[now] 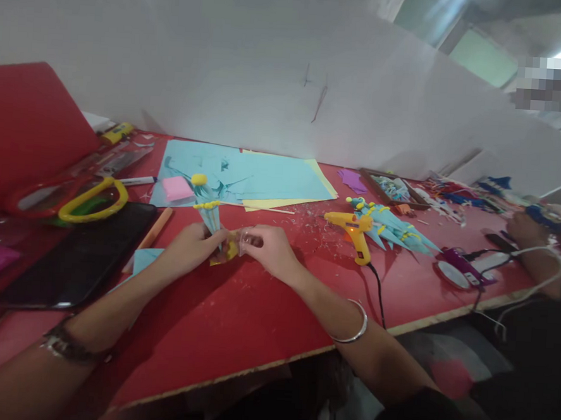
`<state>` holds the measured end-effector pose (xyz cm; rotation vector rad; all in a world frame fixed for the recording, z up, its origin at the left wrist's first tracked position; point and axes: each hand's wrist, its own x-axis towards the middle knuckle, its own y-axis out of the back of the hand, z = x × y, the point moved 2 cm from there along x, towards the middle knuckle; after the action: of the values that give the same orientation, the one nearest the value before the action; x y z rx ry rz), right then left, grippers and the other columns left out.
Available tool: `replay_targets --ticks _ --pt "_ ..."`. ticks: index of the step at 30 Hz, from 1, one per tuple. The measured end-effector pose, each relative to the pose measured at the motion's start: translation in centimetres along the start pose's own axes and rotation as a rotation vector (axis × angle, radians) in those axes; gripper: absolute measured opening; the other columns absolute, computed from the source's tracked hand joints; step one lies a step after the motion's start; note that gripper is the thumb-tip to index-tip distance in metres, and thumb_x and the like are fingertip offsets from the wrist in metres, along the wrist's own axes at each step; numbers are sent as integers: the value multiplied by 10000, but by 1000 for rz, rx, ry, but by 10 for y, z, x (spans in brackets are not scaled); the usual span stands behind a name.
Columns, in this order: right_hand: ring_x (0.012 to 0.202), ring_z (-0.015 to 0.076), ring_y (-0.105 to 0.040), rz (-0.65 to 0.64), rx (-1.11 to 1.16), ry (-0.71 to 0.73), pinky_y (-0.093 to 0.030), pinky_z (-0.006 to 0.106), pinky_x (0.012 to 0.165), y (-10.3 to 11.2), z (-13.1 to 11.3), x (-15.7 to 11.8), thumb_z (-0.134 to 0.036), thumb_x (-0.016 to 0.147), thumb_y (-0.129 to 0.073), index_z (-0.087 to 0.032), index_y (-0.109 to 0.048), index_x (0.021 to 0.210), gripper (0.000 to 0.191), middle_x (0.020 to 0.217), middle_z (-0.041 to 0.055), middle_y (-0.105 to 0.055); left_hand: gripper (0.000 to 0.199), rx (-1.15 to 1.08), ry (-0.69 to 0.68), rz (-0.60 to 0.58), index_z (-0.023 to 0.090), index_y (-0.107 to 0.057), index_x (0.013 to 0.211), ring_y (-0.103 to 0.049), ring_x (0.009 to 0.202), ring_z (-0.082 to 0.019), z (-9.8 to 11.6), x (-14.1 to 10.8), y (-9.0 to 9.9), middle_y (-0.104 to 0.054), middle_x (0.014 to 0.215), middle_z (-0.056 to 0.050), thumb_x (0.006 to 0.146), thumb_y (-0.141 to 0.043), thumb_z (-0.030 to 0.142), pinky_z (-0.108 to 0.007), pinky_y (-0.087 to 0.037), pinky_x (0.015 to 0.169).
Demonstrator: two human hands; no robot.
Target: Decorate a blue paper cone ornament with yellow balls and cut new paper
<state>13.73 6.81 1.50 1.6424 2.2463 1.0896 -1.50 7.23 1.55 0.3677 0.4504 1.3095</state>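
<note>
My left hand (pixel 197 243) is closed around a light blue paper cone figure (pixel 210 217) with yellow trim and a yellow knob on top. It stands nearly upright above the red table. My right hand (pixel 271 249) pinches a small clear, shiny piece (pixel 244 241), perhaps tape or plastic; its exact kind is hard to make out. Between the two hands is a small yellow piece (pixel 231 250), partly hidden by fingers. Several similar blue paper figures (pixel 393 228) lie to the right, beside a yellow glue gun (pixel 355 230).
Blue paper sheets (pixel 268 174) lie by the wall, with a pink pad (pixel 177 188) on them. Yellow-handled scissors (pixel 95 202) and a black phone (pixel 78 258) are at left. A scrap tray (pixel 421 203) and a purple device (pixel 467 269) stand right, near another person's hand (pixel 524 228).
</note>
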Motion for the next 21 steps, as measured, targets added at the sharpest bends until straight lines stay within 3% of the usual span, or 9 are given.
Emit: replay_targets --ticks 6,21 --pt "564 72 -421 -53 68 17 -332 192 543 -8 2 2 -110 689 -575 -154 -628 745 89 627 -36 -471 336 -22 -3 -49 159 -573 537 -573 477 -150 -2 2 0 -626 511 -30 680 -431 427 -246 -453 516" --pt "665 80 -483 -122 158 -6 -365 210 650 -9 3 4 -91 700 -580 -132 -619 694 57 695 -22 -507 364 61 16 -65 159 -590 527 -572 484 -149 -3 0 -2 -629 515 -28 681 -411 437 -227 -442 522"
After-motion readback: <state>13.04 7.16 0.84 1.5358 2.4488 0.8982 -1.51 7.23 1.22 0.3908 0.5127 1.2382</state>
